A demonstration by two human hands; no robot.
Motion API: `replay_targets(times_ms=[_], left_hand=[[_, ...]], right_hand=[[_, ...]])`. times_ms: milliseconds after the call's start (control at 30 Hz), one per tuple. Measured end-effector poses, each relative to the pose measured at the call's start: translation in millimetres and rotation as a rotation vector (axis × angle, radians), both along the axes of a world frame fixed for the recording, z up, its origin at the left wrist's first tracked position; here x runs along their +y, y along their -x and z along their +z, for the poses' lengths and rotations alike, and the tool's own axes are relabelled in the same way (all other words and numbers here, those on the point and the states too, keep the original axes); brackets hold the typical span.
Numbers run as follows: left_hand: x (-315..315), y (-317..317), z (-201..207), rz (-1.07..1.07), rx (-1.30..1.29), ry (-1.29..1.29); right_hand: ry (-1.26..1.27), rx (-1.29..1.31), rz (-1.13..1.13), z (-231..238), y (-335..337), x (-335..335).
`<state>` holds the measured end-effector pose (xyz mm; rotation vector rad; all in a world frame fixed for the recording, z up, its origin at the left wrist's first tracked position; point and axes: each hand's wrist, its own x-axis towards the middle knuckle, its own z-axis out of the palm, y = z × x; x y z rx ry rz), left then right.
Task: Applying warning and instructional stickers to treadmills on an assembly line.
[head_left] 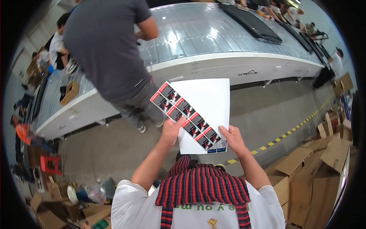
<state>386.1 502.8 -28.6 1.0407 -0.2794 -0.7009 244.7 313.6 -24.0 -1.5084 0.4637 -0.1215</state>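
Observation:
In front of my chest I hold a large white sheet [204, 95] and a strip of warning stickers [188, 110] in red, black and white. The strip lies slanted across the sheet, its upper left end jutting past the edge. My left hand [173, 131] pinches the strip and the sheet's left side, thumb on top of the strip. My right hand [233, 138] grips the sheet's right edge, thumb on its face. Small dark blue labels with square codes [217, 147] show at the sheet's lower edge, partly covered by the strip.
A co-worker in a dark shirt [106, 49] stands ahead on the left, beside a long metal-topped conveyor [183, 34]. Open cardboard boxes [305, 179] crowd the right side. Yellow-black tape [282, 136] crosses the floor. A red stool [50, 165] and piled packaging sit at left.

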Motion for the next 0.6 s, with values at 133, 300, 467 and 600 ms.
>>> replay_targets(times_ms=[133,300,467,600], left_hand=[[-46,-52,-12,-0.061,-0.093,-0.035],[-73,-88,-10,-0.297,0.011,-0.115],[-128,-128,-9,-0.173,0.021,-0.032],[-173,-148,-7,-0.125,-0.054,-0.054]], right_hand=[[0.069,-0.055,-0.128,-3,-36,-37],[0.019,-0.039,-0.156,6,-65,-54],[0.229,-0.085,-0.257,8,-107,-89],[0.642,-0.195,-0.616,15,-118,-134]])
